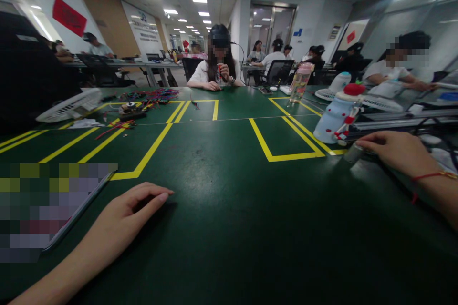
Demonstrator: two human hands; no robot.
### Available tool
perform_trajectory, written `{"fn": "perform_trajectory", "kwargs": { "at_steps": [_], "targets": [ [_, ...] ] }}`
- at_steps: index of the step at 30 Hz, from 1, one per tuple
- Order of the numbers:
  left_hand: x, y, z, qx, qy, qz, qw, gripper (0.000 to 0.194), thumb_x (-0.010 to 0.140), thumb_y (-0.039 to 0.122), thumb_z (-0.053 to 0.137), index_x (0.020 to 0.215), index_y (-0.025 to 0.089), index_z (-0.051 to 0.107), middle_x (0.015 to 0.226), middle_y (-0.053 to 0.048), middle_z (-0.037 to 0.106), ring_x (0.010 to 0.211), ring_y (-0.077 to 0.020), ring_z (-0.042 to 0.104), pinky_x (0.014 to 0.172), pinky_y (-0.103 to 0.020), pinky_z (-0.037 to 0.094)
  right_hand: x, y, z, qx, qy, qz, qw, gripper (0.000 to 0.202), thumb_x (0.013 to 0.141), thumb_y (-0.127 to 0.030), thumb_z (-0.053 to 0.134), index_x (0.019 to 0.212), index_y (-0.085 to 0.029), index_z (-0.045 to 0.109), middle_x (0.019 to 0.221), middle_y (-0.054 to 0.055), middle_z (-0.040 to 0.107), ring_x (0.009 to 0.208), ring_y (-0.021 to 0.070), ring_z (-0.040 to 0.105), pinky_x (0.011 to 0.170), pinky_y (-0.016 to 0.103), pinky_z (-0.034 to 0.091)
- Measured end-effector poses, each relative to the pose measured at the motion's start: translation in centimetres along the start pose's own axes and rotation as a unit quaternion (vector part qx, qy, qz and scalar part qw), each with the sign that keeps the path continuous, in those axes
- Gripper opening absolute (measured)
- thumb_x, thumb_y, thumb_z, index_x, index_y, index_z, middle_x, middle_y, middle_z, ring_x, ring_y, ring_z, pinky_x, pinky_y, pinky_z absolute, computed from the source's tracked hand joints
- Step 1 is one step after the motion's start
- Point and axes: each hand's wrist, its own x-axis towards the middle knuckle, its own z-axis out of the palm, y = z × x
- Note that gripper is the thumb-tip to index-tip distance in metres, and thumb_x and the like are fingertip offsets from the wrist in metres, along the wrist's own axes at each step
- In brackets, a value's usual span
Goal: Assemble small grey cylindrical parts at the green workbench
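Note:
My right hand [397,152] reaches in from the right, its fingertips closed on a small grey cylinder [354,153] that is tilted low over the green table [222,190]. Just behind it stands a light blue bottle [332,116] with a red top. On the left, my left hand [138,205] rests on the table with fingers bent and thumb near the index finger; nothing shows between them. A flat item with a dark edge [80,214], mostly blurred out, lies left of that hand.
Yellow tape [296,157] marks outlines on the table. Tangled coloured wires [157,97] lie at the back left, near a white fan [71,105]. A pink-capped bottle [301,83] stands back right. Across the table sits a person [218,69].

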Motion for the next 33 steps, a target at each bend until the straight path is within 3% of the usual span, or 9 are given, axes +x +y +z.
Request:
{"fn": "perform_trajectory", "kwargs": {
  "at_steps": [4,8,13,20,22,24,27,29,33],
  "targets": [
    [0.1,-0.1,-0.2,0.000,-0.021,0.000,1.000,0.031,0.087,0.057,0.058,0.094,0.031,0.073,0.105,0.002,0.076,0.104,-0.0285,0.066,0.095,-0.039,0.046,0.2,0.1,-0.3,0.028,0.001,0.019,0.999,0.054,0.080,-0.061,0.058,0.106,-0.016,0.074,0.102,0.012,0.071,0.089,0.0233,0.062,0.077,0.033,0.041],
    [0.0,0.3,-0.4,0.011,-0.033,0.006,0.999,0.031,0.089,0.057,0.056,0.096,0.031,0.074,0.107,0.002,0.076,0.106,-0.0287,0.066,0.095,-0.038,0.047,-0.7,-0.1,0.2,0.020,0.015,0.044,0.999,0.054,0.081,-0.065,0.055,0.102,-0.018,0.071,0.099,0.014,0.070,0.091,0.0258,0.062,0.077,0.035,0.042],
    [0.1,0.0,-0.4,0.012,-0.036,0.000,0.999,0.033,0.088,0.058,0.058,0.098,0.030,0.073,0.109,0.003,0.075,0.108,-0.0291,0.065,0.096,-0.037,0.045,-3.1,0.1,3.2,0.070,0.062,-0.019,0.995,0.052,0.078,-0.056,0.065,0.111,-0.017,0.058,0.114,0.017,0.066,0.097,0.0256,0.064,0.083,0.035,0.046],
    [0.8,-1.9,-0.5,0.039,-0.068,0.021,0.997,0.045,0.087,0.066,0.053,0.104,0.029,0.072,0.118,-0.004,0.072,0.112,-0.0295,0.063,0.101,-0.041,0.045,-3.5,-0.2,5.9,0.173,0.140,-0.010,0.975,0.055,0.075,-0.044,0.073,0.116,-0.014,0.053,0.118,0.020,0.062,0.094,0.0261,0.067,0.084,0.038,0.053],
    [0.9,-2.0,-0.4,0.037,-0.075,0.024,0.996,0.044,0.088,0.065,0.052,0.105,0.029,0.071,0.118,-0.003,0.071,0.112,-0.0287,0.063,0.100,-0.041,0.045,-4.6,-2.1,5.8,0.201,0.143,-0.048,0.968,0.056,0.076,-0.044,0.072,0.120,-0.015,0.052,0.121,0.017,0.061,0.098,0.0241,0.067,0.087,0.035,0.055],
    [0.9,-1.9,-0.4,0.037,-0.081,0.021,0.996,0.044,0.089,0.064,0.052,0.106,0.029,0.070,0.119,-0.003,0.070,0.112,-0.0282,0.063,0.099,-0.041,0.045,-6.8,-5.3,5.5,0.262,0.113,-0.135,0.949,0.054,0.079,-0.042,0.071,0.123,-0.018,0.051,0.123,0.014,0.060,0.104,0.0221,0.066,0.092,0.035,0.056],
    [0.7,-1.7,-0.4,0.042,-0.078,0.016,0.996,0.043,0.090,0.063,0.052,0.108,0.028,0.070,0.120,-0.003,0.070,0.114,-0.0282,0.062,0.100,-0.041,0.044,-11.5,-11.5,4.9,0.372,0.033,-0.329,0.867,0.043,0.084,-0.033,0.069,0.122,-0.025,0.050,0.122,0.009,0.061,0.109,0.0193,0.065,0.094,0.035,0.057],
    [0.5,-1.5,-0.4,0.045,-0.071,0.016,0.996,0.043,0.090,0.063,0.052,0.107,0.028,0.070,0.119,-0.003,0.071,0.113,-0.0284,0.063,0.099,-0.041,0.045,-14.2,-15.2,4.9,0.399,-0.014,-0.414,0.818,0.043,0.085,-0.024,0.068,0.122,-0.028,0.047,0.123,0.005,0.060,0.112,0.0155,0.063,0.095,0.032,0.056],
    [0.4,-1.2,-0.4,0.044,-0.060,0.033,0.997,0.040,0.090,0.061,0.053,0.102,0.027,0.072,0.114,-0.001,0.073,0.109,-0.0280,0.064,0.098,-0.040,0.046,-16.7,-19.3,5.7,0.428,-0.082,-0.458,0.775,0.048,0.085,-0.015,0.066,0.124,-0.029,0.042,0.128,0.003,0.057,0.113,0.0103,0.061,0.095,0.026,0.054]
  ]
}}
